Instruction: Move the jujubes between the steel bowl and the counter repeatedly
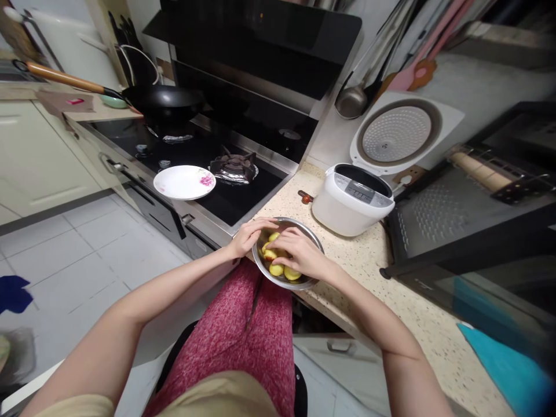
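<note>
Steel bowl [309, 231] sits at the edge of the speckled counter [373, 272], full of yellow potato pieces [277, 269]. Left hand [248, 236] curls around the bowl's near rim, gripping it — right hand [299, 253] is down inside, fingers on the pieces, can't tell if it's actually grasping one. White rice cooker [353, 200] stands just beside, lid up.

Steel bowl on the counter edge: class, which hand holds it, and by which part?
The left hand grips the steel bowl by its rim; the right hand reaches inside among the yellow pieces.
</note>
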Action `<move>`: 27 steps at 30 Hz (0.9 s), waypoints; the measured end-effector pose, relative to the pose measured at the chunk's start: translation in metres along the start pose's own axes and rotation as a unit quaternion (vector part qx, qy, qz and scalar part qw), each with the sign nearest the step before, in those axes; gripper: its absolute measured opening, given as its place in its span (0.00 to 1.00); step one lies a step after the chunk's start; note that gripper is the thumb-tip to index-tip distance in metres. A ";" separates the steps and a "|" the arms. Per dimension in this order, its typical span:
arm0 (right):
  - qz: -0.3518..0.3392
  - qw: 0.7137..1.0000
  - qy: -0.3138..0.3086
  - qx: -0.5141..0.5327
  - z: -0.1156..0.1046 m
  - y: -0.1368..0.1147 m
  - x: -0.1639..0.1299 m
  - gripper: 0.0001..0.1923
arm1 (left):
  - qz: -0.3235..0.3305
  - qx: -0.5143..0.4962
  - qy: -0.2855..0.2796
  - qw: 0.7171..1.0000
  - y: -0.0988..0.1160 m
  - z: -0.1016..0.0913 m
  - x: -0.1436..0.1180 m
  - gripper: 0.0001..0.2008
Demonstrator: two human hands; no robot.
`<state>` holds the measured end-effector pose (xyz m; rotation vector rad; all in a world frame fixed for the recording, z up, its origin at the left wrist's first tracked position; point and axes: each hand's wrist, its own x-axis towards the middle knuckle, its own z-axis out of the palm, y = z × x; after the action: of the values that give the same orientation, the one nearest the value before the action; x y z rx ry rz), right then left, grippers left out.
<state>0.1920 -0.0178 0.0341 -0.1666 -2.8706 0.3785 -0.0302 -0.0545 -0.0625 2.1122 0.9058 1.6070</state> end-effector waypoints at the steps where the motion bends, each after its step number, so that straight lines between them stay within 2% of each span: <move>1: 0.000 1.000 -0.002 0.002 0.001 0.000 0.000 0.12 | 0.001 -0.002 0.004 1.000 -0.001 0.001 0.000 0.24; 14: -0.018 1.000 0.003 -0.021 0.007 0.004 0.001 0.07 | 0.002 -0.001 0.005 1.000 -0.004 0.002 -0.001 0.24; 18: -0.024 0.999 0.026 -0.016 -0.002 0.011 -0.002 0.07 | 0.003 -0.004 0.002 1.000 -0.003 0.002 -0.001 0.24; 21: 0.035 0.994 0.099 -0.041 -0.021 0.040 -0.006 0.09 | 0.004 -0.008 0.001 1.000 -0.004 0.001 -0.001 0.25; 23: 0.110 0.972 0.158 -0.133 -0.030 0.071 -0.006 0.11 | 0.007 -0.010 0.006 1.000 -0.005 0.002 -0.001 0.25; 24: 0.153 0.955 0.162 -0.198 -0.033 0.088 -0.004 0.13 | 0.010 -0.011 0.009 1.000 -0.006 0.002 -0.002 0.25; 25: 0.192 0.936 0.139 -0.261 -0.032 0.104 -0.001 0.15 | 0.013 -0.013 0.012 1.000 -0.006 0.003 -0.002 0.24; 27: 0.210 0.926 0.116 -0.292 -0.026 0.133 0.010 0.17 | 0.015 -0.012 0.012 1.000 -0.008 0.004 -0.002 0.24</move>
<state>0.1996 0.1176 0.0247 -0.8737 -2.6014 -0.4192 -0.0290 -0.0498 -0.0697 2.1038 0.8614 1.6532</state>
